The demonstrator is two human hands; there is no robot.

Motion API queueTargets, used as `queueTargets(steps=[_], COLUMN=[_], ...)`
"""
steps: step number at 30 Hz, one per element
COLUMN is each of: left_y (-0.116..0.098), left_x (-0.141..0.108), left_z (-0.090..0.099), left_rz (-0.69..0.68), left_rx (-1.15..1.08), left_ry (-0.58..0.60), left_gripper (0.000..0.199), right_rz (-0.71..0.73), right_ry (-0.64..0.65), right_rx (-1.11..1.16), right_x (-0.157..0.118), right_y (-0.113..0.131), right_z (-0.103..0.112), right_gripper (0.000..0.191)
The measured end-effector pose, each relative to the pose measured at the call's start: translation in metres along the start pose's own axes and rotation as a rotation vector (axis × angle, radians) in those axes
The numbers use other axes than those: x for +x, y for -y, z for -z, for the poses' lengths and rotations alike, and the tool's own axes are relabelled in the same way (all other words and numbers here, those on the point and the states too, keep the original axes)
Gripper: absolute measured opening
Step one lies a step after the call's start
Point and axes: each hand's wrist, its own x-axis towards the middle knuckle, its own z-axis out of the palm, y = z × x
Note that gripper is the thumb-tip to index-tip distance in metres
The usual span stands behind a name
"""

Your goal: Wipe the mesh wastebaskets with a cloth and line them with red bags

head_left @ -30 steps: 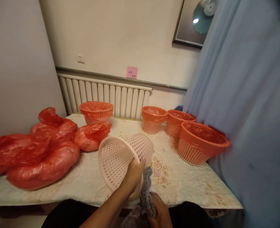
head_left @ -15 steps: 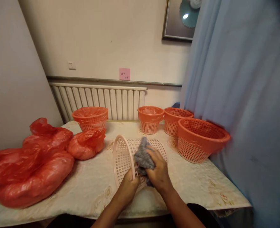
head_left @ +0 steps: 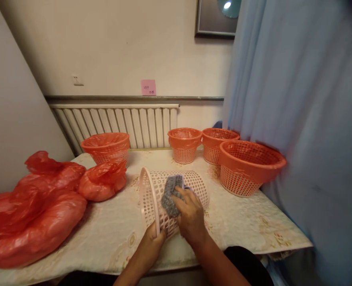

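Observation:
A pale pink perforated basket (head_left: 193, 181) lies on its side at the middle of the table, its mouth facing left. My left hand (head_left: 154, 241) grips the lower part of its rim, thumb on one side. A grey cloth (head_left: 171, 196) is pressed on the basket's outer wall, close to the rim. My right hand (head_left: 190, 216) holds that cloth from above with its fingers spread over it. The palm side of my right hand is hidden.
Red-lined baskets (head_left: 184, 145) stand at the back and right, another (head_left: 107, 145) at the back left. Several filled red bags (head_left: 41, 222) cover the left side of the patterned tablecloth (head_left: 110, 234). A blue curtain (head_left: 307, 119) hangs along the right.
My right hand and the cloth have shifted slightly left over the basket wall, and the cloth lies flatter. My left hand still holds the rim. The whole view has moved a little.

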Motion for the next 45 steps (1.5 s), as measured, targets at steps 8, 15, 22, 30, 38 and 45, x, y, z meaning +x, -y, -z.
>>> queueTargets(steps=[8,15,22,30,38,45], left_y=[0.017,0.017,0.022,0.027,0.014,-0.025], left_x=[0.0,0.002,-0.004,-0.013,-0.004,0.019], left_z=[0.001,-0.001,0.001,0.001,0.007,0.009], left_rz=[-0.094,-0.158,-0.155,-0.125,-0.054,-0.075], left_rx=[0.068,0.066,0.071,0.11,0.06,-0.329], left_ry=[0.102,0.15,0.166,0.214,0.208,0.061], left_gripper=[0.036,0.035,0.034,0.039,0.045,0.06], right_rz=[-0.448,-0.177,0.155,-0.332,-0.387,-0.41], right_ry=[-0.104,-0.045,-0.075,-0.089,-0.06,-0.039], right_rx=[-0.219,0.045,0.12,-0.191,-0.285,-0.27], right_x=[0.0,0.001,-0.01,0.01,0.003,0.002], right_y=[-0.104,-0.029,0.03,-0.08,-0.092,-0.092], right_z=[0.003,-0.002,-0.006,0.002,0.003,0.001], right_gripper=[0.037,0.051,0.052,0.049,0.042,0.046])
